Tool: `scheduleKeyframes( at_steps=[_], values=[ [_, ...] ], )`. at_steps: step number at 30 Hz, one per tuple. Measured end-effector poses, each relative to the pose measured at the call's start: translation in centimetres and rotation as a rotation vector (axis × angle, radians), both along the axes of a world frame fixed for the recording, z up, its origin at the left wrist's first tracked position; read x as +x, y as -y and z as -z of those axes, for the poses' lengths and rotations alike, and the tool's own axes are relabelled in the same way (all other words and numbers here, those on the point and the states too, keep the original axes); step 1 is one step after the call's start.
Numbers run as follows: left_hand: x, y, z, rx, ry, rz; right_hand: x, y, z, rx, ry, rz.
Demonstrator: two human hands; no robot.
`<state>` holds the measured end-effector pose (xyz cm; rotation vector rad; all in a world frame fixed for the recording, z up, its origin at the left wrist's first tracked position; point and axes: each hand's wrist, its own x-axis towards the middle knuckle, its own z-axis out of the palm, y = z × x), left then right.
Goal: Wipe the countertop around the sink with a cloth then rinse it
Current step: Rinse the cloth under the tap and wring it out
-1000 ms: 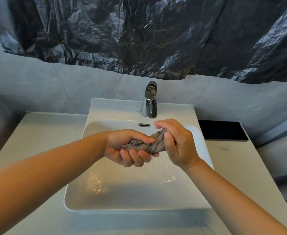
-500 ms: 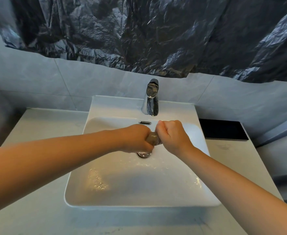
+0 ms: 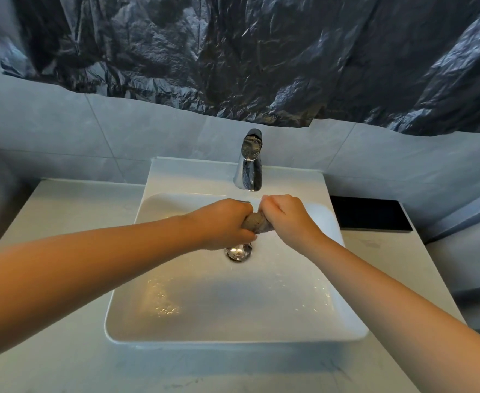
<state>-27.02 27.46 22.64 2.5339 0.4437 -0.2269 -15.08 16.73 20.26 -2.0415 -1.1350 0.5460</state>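
Observation:
A grey cloth (image 3: 258, 222) is twisted into a tight roll between my two fists over the white sink (image 3: 176, 338). My left hand (image 3: 224, 222) grips its left end, knuckles up. My right hand (image 3: 287, 217) grips the right end, and only a short stretch of cloth shows between them. Both hands hang just above the chrome drain (image 3: 239, 252) and in front of the chrome tap (image 3: 249, 163). No water runs from the tap. Drops lie on the basin floor. The pale countertop (image 3: 63, 217) surrounds the sink.
A black rectangular tray (image 3: 370, 212) sits on the counter at the back right. Crumpled black plastic sheeting (image 3: 247, 52) hangs on the grey tiled wall above the tap. The counter's right edge drops off beside a grey ledge (image 3: 474, 211).
My hands have moved away from me toward the tap and closed together. The cloth, a long loose twist a second ago, is now wrung short and tight between the fists.

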Motion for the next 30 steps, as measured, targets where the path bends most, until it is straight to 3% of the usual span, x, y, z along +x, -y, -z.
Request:
scheduleKeyframes(
  at_steps=[3, 5, 8, 10, 12, 17, 19, 23, 27, 30],
  values=[
    [-0.7, -0.8, -0.7, -0.464, -0.063, -0.104, -0.3, 1.8, -0.7, 0.237, 0.049, -0.027],
    [-1.6, -1.7, -0.8, -0.903, -0.178, -0.144, -0.6, 3.1, -0.7, 0.413, 0.060, 0.020],
    [-2.6, -3.1, -0.6, -1.607, -0.478, -0.002, -1.6, 4.2, -0.5, 0.566, 0.284, -0.053],
    [-2.5, -3.3, -0.6, -1.817, -0.627, 0.166, -2.1, 3.9, -0.6, 0.606, 0.402, -0.172],
    [-2.1, -3.1, -0.8, -1.856, -0.697, 0.249, -2.3, 3.0, -1.4, 0.652, 0.429, -0.202],
    [-0.8, -3.3, -2.4, -1.693, -0.792, 0.252, -1.2, 0.8, -3.0, 0.748, 0.493, -0.192],
    [-0.6, -2.9, -3.4, -1.419, -0.746, 0.214, -0.4, 0.4, -3.0, 0.711, 0.517, -0.237],
    [-0.2, -0.9, -3.9, -0.731, -0.452, 0.035, 1.2, 0.2, -2.0, 0.584, 0.592, -0.274],
    [1.0, -0.1, -2.7, -0.321, -0.236, -0.095, 2.1, -0.3, -0.1, 0.461, 0.562, -0.220],
    [1.5, -0.3, -1.1, -0.151, -0.176, -0.125, 2.1, -0.4, 1.4, 0.257, 0.453, -0.166]
  ],
)
